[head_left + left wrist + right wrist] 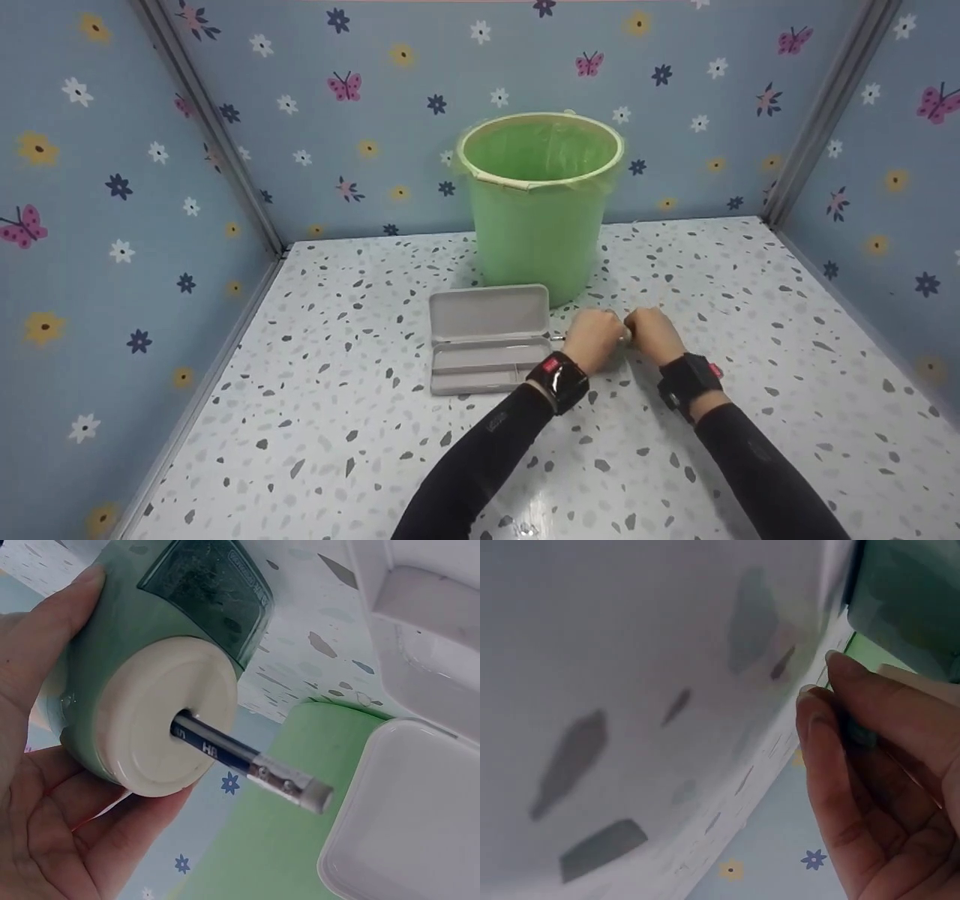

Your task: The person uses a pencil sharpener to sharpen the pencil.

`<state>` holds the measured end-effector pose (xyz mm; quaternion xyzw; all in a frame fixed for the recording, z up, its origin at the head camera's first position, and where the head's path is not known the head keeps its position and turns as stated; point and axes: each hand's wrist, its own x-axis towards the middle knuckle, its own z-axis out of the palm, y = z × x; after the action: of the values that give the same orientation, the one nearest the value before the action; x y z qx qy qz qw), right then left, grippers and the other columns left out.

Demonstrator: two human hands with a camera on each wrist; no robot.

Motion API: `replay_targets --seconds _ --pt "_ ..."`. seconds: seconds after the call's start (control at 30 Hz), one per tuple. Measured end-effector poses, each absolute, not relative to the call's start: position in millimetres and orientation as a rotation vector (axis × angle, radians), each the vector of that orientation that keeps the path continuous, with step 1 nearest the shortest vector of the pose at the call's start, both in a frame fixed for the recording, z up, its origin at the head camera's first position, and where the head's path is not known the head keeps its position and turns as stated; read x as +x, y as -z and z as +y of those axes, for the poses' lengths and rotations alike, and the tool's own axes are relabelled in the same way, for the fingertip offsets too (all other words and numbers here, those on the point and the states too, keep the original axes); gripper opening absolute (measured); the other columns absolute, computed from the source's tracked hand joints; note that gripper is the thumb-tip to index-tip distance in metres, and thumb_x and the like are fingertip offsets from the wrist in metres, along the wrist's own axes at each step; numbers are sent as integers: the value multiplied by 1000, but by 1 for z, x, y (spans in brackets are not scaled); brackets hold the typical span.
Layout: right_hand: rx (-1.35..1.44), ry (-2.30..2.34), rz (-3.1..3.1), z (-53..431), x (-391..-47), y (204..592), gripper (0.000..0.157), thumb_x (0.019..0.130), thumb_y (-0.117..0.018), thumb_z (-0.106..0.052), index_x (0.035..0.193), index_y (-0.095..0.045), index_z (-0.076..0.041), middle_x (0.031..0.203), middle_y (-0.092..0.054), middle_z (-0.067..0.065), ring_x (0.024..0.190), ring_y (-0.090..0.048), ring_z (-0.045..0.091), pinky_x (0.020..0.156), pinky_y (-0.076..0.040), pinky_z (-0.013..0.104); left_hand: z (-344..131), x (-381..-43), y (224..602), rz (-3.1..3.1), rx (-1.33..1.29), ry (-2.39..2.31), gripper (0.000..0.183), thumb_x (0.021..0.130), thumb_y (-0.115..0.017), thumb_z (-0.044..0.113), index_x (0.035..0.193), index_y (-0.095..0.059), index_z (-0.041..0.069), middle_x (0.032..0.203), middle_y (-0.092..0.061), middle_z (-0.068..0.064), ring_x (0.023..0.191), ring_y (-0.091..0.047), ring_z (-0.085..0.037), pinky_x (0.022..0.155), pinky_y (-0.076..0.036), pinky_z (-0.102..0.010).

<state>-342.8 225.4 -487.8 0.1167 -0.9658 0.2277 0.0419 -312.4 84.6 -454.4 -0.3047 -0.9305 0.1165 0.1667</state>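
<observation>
My left hand (pixel 596 341) grips a green pencil sharpener (pixel 86 682) with a cream round face and a dark see-through shavings drawer (pixel 210 592). A dark blue pencil (pixel 217 746) marked HB sticks out of the hole in that face, its metal band and worn eraser outward. Close beside it, my right hand (pixel 656 337) has thumb and fingers pinched on a small dark green knob (pixel 860 733), mostly hidden by the fingers. Left of the hands lies an opened pale pencil case (pixel 489 315); its visible compartments hold nothing.
A light green bin (pixel 536 240) with a plastic liner stands directly behind the pencil case and hands. The speckled white tabletop (pixel 337 375) is bounded by flower-patterned panels (pixel 405 112) at the back and both sides.
</observation>
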Motion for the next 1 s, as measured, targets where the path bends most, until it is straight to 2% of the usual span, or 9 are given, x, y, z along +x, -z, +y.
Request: replay_targets --seconds 0.17,0.3,0.43,0.57,0.67,0.87,1.0 --pt "405 -703 -2943 229 -331 491 14 77 -63 11 77 -73 1 62 -58 4 57 -44 17 54 -35 28 85 -313 456 -2630 -881 -295 16 85 -63 14 79 -75 22 77 -71 9 66 -63 -7 61 -54 -21" --pt "451 -729 -2949 231 -321 488 9 72 -70 9 76 -71 1 64 -64 7 57 -48 16 56 -42 31 85 -313 456 -2644 -873 -255 13 83 -64 15 76 -73 22 76 -71 9 66 -63 -7 61 -53 -21" --pt "510 -800 -2973 233 -311 479 12 65 -76 8 74 -71 2 65 -68 13 55 -53 17 56 -48 32 85 -313 454 -2690 -853 -266 15 84 -62 13 80 -74 22 80 -71 10 69 -64 -7 63 -54 -20" --pt "539 -854 -3017 234 -303 464 14 63 -79 8 71 -70 1 62 -67 10 51 -53 15 49 -47 28 85 -313 453 -2717 -851 -287 18 84 -62 12 85 -75 24 82 -72 10 71 -65 -7 65 -54 -20" --pt "565 -845 -3026 234 -300 453 13 63 -79 7 68 -69 1 60 -65 7 50 -54 13 46 -46 27 85 -313 454 -2717 -849 -279 21 85 -64 14 91 -77 29 85 -73 11 73 -66 -6 65 -54 -21" --pt "572 -813 -2957 234 -299 435 13 64 -79 8 66 -68 1 60 -64 7 54 -53 13 53 -44 27 87 -313 454 -2726 -831 -273 17 89 -69 27 100 -75 39 94 -75 15 78 -68 -3 67 -54 -18" --pt "522 -769 -2917 232 -302 428 13 67 -78 10 68 -68 2 64 -65 9 59 -55 16 57 -45 30 87 -313 453 -2722 -822 -309 14 92 -66 29 101 -76 34 92 -74 13 77 -67 -3 67 -54 -18"
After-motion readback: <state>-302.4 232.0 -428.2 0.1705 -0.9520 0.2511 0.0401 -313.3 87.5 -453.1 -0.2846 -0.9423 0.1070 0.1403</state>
